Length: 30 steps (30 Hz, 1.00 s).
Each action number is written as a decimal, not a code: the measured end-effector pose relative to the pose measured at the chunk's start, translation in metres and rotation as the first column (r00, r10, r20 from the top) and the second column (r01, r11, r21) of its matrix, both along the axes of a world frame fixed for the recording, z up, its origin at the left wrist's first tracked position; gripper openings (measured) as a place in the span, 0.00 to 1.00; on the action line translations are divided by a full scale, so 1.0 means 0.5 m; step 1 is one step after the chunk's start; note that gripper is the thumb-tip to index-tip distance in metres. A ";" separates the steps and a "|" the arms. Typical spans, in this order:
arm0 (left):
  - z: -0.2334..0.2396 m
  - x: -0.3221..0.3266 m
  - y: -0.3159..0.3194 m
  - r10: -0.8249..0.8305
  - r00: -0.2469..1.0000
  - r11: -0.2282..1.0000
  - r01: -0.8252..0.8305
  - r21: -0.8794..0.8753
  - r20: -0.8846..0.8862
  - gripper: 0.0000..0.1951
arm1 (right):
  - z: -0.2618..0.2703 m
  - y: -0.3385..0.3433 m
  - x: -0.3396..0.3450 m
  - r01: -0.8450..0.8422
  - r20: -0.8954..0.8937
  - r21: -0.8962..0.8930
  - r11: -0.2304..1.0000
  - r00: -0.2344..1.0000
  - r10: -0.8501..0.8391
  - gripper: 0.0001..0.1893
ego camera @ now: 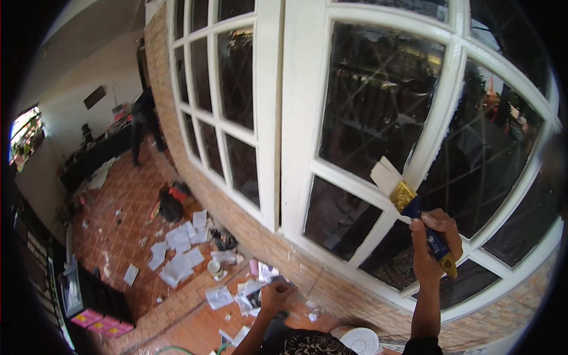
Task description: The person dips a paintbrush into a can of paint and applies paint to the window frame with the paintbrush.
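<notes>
My right hand (432,244) is closed around the blue handle of a flat paintbrush (410,204), whose pale, paint-covered bristles point up and left. The brush lies in front of the white window frame (346,179); whether its bristles touch the frame cannot be told. Dark glass panes (381,93) fill the frame, and whitish paint marks their edges near the slanting bar. Lower and to the left, my left hand (277,295) is raised with its fingers bent, above papers on the floor; whether anything is between its fingertips is unclear.
Paper sheets (179,239) and a white cup-like container (214,267) lie on the tiled floor. A round white lid or bucket (360,341) is beside me at the bottom. A person in dark clothes (144,120) bends at the far left. A black-and-pink case (102,321) stands lower left, near a step.
</notes>
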<state>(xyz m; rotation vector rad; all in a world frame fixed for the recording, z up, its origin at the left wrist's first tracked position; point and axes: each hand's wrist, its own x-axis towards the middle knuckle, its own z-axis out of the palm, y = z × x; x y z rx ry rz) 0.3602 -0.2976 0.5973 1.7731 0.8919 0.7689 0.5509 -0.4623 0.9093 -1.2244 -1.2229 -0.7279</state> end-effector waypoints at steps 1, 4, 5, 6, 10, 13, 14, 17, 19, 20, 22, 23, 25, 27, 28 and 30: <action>0.021 0.031 0.026 -0.022 1.000 1.000 0.021 0.019 0.018 0.12 | 0.023 0.014 -0.002 0.021 0.018 0.019 1.000 1.000 -0.022 0.08; 0.090 0.109 0.086 0.064 0.996 0.998 -0.063 -0.017 0.061 0.20 | 0.093 0.052 0.009 0.073 0.106 -0.041 0.996 0.992 -0.069 0.10; 0.102 0.123 0.098 0.038 0.996 0.999 -0.038 -0.004 0.076 0.20 | 0.114 0.065 0.017 0.099 0.119 -0.026 0.995 0.988 -0.095 0.10; 0.100 0.126 0.109 0.021 0.995 1.000 -0.023 0.016 0.102 0.20 | 0.130 0.088 0.026 0.097 0.133 -0.013 0.995 0.987 -0.095 0.09; 0.039 0.128 0.130 -0.060 0.997 0.996 0.063 -0.069 0.039 0.20 | 0.198 0.128 0.022 0.148 0.184 0.074 0.986 0.970 -0.159 0.08; -0.032 0.083 0.144 -0.136 0.985 0.990 0.133 -0.038 -0.106 0.16 | 0.241 0.155 0.025 0.190 0.231 0.104 0.976 0.950 -0.209 0.08; -0.084 0.065 0.159 -0.235 0.951 0.965 0.204 -0.168 -0.199 0.19 | 0.258 0.165 0.032 0.223 0.382 0.150 0.963 0.885 -0.264 0.08; -0.216 0.053 0.168 -0.211 0.885 0.977 0.185 -0.104 -0.415 0.27 | 0.295 0.187 0.035 0.303 0.589 0.209 0.930 0.720 -0.366 0.09; -0.263 0.065 0.204 -0.214 0.895 0.977 0.200 -0.076 -0.392 0.25 | 0.317 0.212 0.035 0.337 0.649 0.216 0.916 0.652 -0.393 0.09; -0.301 0.074 0.227 -0.220 0.901 0.975 0.218 -0.047 -0.375 0.23 | 0.329 0.218 0.034 0.371 0.698 0.242 0.897 0.575 -0.426 0.10; -0.372 0.096 0.274 -0.242 0.908 0.965 0.263 0.017 -0.342 0.20 | 0.346 0.217 0.025 0.416 0.738 0.285 0.863 0.480 -0.475 0.11; -0.387 0.108 0.293 -0.249 0.912 0.959 0.278 0.046 -0.325 0.18 | 0.353 0.221 0.024 0.426 0.736 0.293 0.856 0.471 -0.486 0.11; -0.389 0.152 0.337 -0.324 0.937 0.941 0.333 0.055 -0.133 0.16 | 0.368 0.229 0.020 0.407 0.733 0.339 0.848 0.450 -0.510 0.11; -0.335 0.181 0.360 -0.402 0.913 0.915 0.397 0.072 0.066 0.15 | 0.370 0.234 0.012 0.441 0.712 0.338 0.832 0.459 -0.532 0.11; -0.205 0.165 0.348 -0.524 0.842 0.851 0.508 0.135 0.132 0.14 | 0.371 0.233 0.013 0.464 0.689 0.321 0.826 0.484 -0.539 0.11; -0.206 0.178 0.367 -0.723 0.437 0.667 0.644 0.374 0.536 0.13 | 0.386 0.229 -0.001 0.492 0.678 0.316 0.811 0.480 -0.556 0.12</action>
